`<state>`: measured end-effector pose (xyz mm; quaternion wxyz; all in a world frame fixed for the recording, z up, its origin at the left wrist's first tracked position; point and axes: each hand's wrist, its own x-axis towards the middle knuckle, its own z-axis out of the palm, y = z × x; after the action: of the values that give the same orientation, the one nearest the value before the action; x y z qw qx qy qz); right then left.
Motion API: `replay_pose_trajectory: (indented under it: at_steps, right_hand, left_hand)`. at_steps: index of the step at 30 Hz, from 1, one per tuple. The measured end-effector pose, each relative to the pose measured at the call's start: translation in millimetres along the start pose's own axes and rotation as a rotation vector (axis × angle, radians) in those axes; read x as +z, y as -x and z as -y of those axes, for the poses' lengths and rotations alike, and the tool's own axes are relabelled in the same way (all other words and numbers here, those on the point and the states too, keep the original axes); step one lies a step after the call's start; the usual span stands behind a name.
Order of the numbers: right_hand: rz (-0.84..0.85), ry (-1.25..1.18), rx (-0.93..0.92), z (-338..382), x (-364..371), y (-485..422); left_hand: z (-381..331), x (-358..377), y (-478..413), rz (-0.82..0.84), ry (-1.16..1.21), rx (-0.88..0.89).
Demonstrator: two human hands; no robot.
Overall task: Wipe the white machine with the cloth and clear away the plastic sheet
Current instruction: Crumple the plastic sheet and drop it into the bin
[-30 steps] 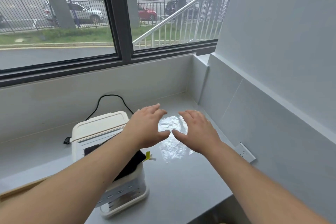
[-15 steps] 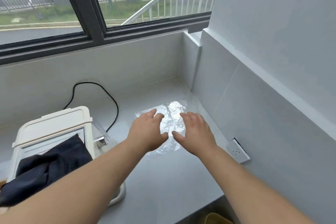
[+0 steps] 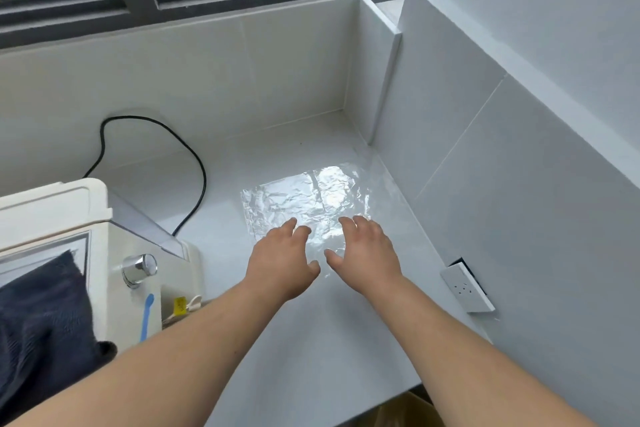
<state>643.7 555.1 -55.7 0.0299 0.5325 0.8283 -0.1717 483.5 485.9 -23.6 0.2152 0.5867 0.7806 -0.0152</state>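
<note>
Where the white table [image 3: 311,350] runs into the tiled corner, the plastic sheet [image 3: 304,201] lies flat: clear, crinkled, roughly rectangular, glossy with window glare.

- Left hand [image 3: 281,262] and right hand [image 3: 367,253]: side by side, palms down over the sheet's near edge, fingers spread and loosely bent, holding nothing. Contact with the film cannot be told.
- White machine [image 3: 62,215]: at the table's left, well apart from the sheet; boxy, smooth plastic, with a rounded lid.
- Knob [image 3: 140,269]: chrome, on the machine's near face.
- Blue strip [image 3: 147,314] and yellow tag [image 3: 179,305]: below the knob; the tag's print is too small to read.
- Cloth [image 3: 41,329]: dark, soft, draped over the machine's front.
- Cable [image 3: 195,166]: black, looping across the table between machine and sheet.
- Wall socket [image 3: 467,288]: white, on the right wall, near the right forearm.
</note>
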Motion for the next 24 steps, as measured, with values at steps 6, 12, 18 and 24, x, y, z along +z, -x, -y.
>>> replay_pose_trajectory:
  at_steps: [6, 12, 18, 24]
  right_hand:
    - [0.017, 0.054, 0.015, -4.7, 15.7, -10.9]
    - [0.015, 0.147, -0.014, -9.0, 26.1, -10.3]
    - [-0.01, 0.09, -0.007, -9.2, 24.9, -4.1]
    - [0.008, -0.522, 0.058, -2.3, -1.3, 22.0]
  left_hand:
    - [5.3, 16.5, -7.4, 0.027, 0.009, -0.012]
    - [7.5, 19.3, -8.1, 0.029, 0.032, -0.021]
    - [6.6, 22.5, -1.9, 0.064, 0.074, -0.014]
    - [-1.2, 14.1, 9.2, 0.032, 0.132, 0.006]
